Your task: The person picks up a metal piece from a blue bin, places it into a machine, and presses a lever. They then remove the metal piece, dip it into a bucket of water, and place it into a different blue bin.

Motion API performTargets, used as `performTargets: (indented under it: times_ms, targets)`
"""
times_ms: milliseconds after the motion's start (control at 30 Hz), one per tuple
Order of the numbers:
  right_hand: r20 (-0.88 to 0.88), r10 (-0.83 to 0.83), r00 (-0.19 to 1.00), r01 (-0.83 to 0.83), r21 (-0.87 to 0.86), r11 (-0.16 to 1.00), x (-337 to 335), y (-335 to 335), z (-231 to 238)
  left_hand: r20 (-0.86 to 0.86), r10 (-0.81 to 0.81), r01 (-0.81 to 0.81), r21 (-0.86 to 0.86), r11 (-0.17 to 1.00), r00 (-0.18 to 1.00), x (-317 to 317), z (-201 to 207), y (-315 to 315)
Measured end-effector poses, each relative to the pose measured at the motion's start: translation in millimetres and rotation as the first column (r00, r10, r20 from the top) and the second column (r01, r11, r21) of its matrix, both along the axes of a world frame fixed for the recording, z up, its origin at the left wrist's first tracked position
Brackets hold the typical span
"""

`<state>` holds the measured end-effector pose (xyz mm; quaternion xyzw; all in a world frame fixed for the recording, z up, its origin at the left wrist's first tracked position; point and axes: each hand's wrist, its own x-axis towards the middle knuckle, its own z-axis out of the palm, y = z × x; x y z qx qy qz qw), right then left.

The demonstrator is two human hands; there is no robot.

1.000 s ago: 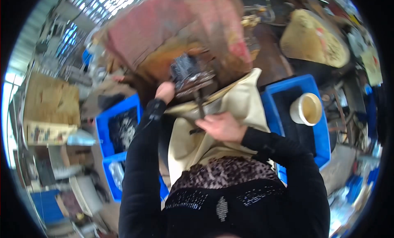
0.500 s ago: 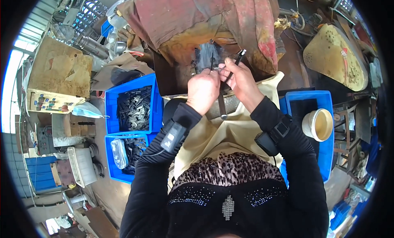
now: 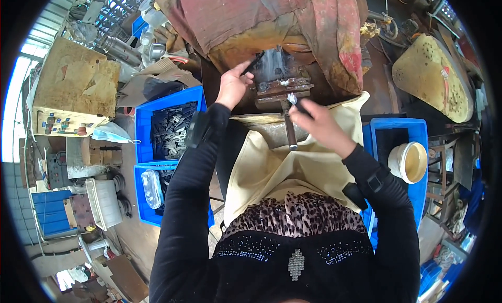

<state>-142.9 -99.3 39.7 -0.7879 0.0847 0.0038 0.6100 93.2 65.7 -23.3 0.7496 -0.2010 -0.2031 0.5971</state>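
Take the middle of the view as the clock's centre: the left hand (image 3: 234,88) is near 12 o'clock, thumb and fingers pinched narrow on a thin dark strip (image 3: 253,65), which slants up towards 1 o'clock, its far end beside a blurred grey patch (image 3: 274,63). The right hand (image 3: 323,128), between 2 and 3 o'clock, seems closed around a black stick (image 3: 305,105) with a pale tip; the fingers are too blurred to tell how tightly. That tip sits near a rusty metal clamp (image 3: 284,92) at 1 o'clock, whose bar (image 3: 290,131) points down towards 6 o'clock. The strip looks light, narrow and fairly stiff, and may be slippery if that patch is wet; a pinch at its near end, fingertips well back from the patch, would suit it best. The stick also looks light and rigid, easiest gripped along its dark shaft. The clamp is probably heavy and rough, its bar being the natural handhold. Many similar dark pieces (image 3: 171,129) lie in a blue bin (image 3: 140,133) at 10 o'clock. For writing, only the worn box (image 3: 78,83) farther out at 10 o'clock bears small blue labels beside its knobs (image 3: 65,124), too small to read; no brand can be made out.
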Motion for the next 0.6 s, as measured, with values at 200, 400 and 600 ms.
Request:
performTargets:
  times_ms: [200,400,600]
  targets:
    - [0.054,0.251,0.966,-0.234,-0.221,0.947,-30,15,-9,0.348,-0.395,0.267,0.362,0.893,0.850,17,-53,-14]
    - [0.140,0.366,0.920,-0.301,-0.346,0.889,-30,14,-7,0.265,-0.440,0.379,0.250,0.891,0.858,25,-68,-14]
    - [0.205,0.316,0.926,-0.159,-0.548,0.821,-41,23,-10,0.462,-0.570,0.341,0.489,0.803,0.680,21,-56,-23]
